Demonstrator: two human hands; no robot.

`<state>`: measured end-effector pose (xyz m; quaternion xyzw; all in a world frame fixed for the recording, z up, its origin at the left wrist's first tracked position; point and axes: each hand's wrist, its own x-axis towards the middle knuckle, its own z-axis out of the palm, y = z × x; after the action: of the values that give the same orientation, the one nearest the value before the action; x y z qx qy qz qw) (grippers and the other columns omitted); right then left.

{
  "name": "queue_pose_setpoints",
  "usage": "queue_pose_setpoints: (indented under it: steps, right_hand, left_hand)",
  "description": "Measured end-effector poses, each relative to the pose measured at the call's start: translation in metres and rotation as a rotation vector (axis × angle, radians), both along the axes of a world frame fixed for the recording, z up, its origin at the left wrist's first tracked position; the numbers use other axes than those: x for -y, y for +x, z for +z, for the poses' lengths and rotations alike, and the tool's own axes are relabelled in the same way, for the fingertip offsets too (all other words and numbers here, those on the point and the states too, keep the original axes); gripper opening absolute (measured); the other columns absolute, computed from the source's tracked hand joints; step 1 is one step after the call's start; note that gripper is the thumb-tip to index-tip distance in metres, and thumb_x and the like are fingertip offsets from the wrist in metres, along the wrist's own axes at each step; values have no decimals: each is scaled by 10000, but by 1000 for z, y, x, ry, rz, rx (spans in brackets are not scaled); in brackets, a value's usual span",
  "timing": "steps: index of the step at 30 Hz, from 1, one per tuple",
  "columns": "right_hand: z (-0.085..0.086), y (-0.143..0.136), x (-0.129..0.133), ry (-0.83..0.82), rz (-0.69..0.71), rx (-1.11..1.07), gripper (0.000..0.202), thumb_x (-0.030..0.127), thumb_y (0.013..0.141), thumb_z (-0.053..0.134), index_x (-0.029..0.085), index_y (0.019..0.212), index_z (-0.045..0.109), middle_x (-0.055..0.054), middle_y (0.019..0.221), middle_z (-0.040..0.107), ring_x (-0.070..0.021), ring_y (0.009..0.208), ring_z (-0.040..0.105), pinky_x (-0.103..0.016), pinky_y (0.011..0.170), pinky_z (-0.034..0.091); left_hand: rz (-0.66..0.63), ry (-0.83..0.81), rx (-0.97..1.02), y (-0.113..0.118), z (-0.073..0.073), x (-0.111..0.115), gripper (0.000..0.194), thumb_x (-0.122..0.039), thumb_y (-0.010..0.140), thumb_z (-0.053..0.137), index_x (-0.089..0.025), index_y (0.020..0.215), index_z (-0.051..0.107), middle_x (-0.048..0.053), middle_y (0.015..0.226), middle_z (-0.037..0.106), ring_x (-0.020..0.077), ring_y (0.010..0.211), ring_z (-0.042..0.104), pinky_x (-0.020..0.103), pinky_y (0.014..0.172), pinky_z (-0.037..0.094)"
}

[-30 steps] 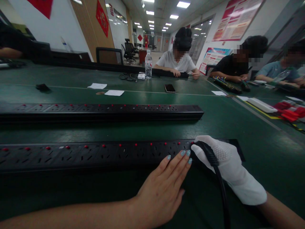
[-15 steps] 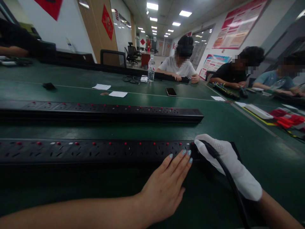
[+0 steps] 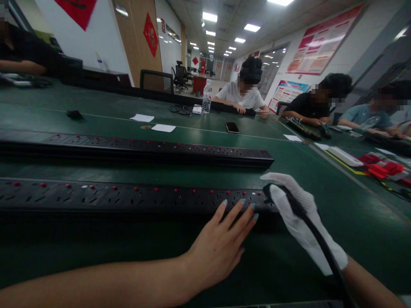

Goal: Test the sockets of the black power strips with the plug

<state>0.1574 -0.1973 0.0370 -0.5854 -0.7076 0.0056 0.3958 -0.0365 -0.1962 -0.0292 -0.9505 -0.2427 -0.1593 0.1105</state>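
Observation:
A long black power strip [image 3: 122, 199] with a row of red indicators lies across the table in front of me. My left hand [image 3: 221, 244], bare with blue nails, rests its spread fingers on the strip's front edge, toward the right end. My right hand [image 3: 298, 214] wears a white glove and grips a black plug [image 3: 271, 190] between thumb and fingers at the last sockets. The plug's cable [image 3: 324, 244] runs down past the wrist toward me. Whether the plug's pins are in a socket is hidden.
A second black power strip [image 3: 135, 147] lies parallel behind the first. Beyond it are paper slips [image 3: 163, 128], a phone [image 3: 232, 127] and a water bottle [image 3: 207, 97]. Red parts [image 3: 387, 168] and a white bar [image 3: 345, 156] lie at right. Several people sit around the table.
The fingers of my left hand have spread apart on the strip. My gloved right hand has tilted, and its index finger has lifted away from the plug, which now shows more clearly.

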Motion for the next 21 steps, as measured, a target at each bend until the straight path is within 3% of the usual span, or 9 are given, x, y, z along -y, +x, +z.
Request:
queue_pose_setpoints:
  steps: [3,8,12,17,21]
  right_hand:
    - [-4,-11,-6,-162,87,45,191,364,869,422,209,912,525,4,700,582,-112,562,555,-223,522,456]
    - [-10,-5,-22,-230,131,110,199,359,886,403,206,829,517,0,708,597,-109,580,574,-215,534,460]
    - [-13,0,-25,-167,148,190,229,352,900,365,206,827,525,-1,695,606,-109,582,579,-212,548,458]
    - [-26,0,-16,21,2,436,285,385,863,438,148,935,580,-55,718,640,-143,571,602,-234,508,460]
    - [-30,1,-14,-17,50,389,274,340,877,419,147,973,587,-71,776,663,-152,642,633,-239,555,495]
  left_hand:
    - [21,-17,-20,-16,2,-1,535,-388,912,294,-223,1406,170,43,1481,166,256,1339,161,493,1036,138]
    - [55,-12,-6,-25,0,-2,553,-367,913,289,-128,1400,185,120,1469,178,246,1349,129,453,1046,110]
    - [24,-9,-10,-21,1,-3,559,-372,909,296,-97,1389,214,158,1449,217,276,1342,148,454,1037,113]
    - [-8,-39,-13,-20,4,-6,559,-385,914,278,-95,1388,215,162,1449,210,289,1341,140,452,1025,97]
    - [24,-30,-10,-17,1,-6,547,-385,917,274,-117,1390,223,136,1465,177,265,1354,80,438,1024,75]
